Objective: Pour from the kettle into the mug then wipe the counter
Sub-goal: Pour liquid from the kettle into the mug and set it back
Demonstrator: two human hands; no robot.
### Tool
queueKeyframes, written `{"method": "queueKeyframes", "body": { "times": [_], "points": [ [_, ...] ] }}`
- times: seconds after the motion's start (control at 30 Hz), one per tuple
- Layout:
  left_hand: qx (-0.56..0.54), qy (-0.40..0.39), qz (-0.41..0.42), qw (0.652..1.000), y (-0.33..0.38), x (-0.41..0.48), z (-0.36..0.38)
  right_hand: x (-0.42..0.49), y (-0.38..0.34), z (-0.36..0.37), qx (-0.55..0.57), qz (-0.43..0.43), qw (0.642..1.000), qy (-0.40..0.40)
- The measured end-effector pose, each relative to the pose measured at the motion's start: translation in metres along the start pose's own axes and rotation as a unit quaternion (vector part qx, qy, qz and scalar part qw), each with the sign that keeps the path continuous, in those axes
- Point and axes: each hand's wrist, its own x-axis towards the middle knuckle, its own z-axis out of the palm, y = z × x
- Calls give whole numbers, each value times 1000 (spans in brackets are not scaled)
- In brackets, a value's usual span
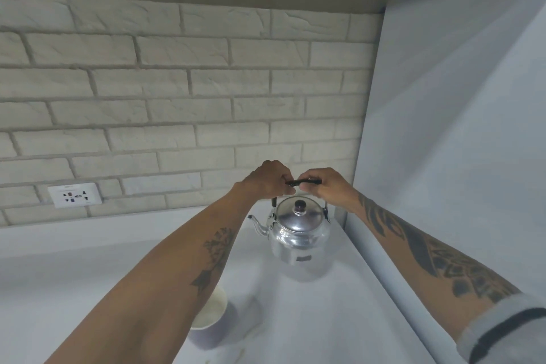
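Both hands — left hand (270, 179), right hand (326, 188) — closed on the handle (302, 182) of the steel kettle (298, 238), sitting on the counter (339, 319). Mug (211, 320) nearer, left — pour and wipe pending.

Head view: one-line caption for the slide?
Both hands, left hand and right hand, grip the black handle of a steel kettle on the counter, mug nearby.

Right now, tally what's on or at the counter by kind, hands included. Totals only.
Shiny silver metal kettle with black handle: 1
Pale mug with white inside, partly hidden behind the left forearm: 1
Hands, left hand and right hand, both gripping the kettle handle: 2
White wall socket plate: 1
Total: 5
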Motion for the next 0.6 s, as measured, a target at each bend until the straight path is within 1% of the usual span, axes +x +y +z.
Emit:
{"method": "queueKeyframes", "body": {
  "times": [0.23,0.37,0.6],
  "points": [
    [32,5,-29,999,-21,29,38,23,47,20,-5,22,1000,-19],
    [42,3,-33,999,-32,44,52,36,64,30,-15,33,999,-29],
    [37,0,-47,998,-46,63,72,49,90,45,-11,40,999,-34]
  ]
}}
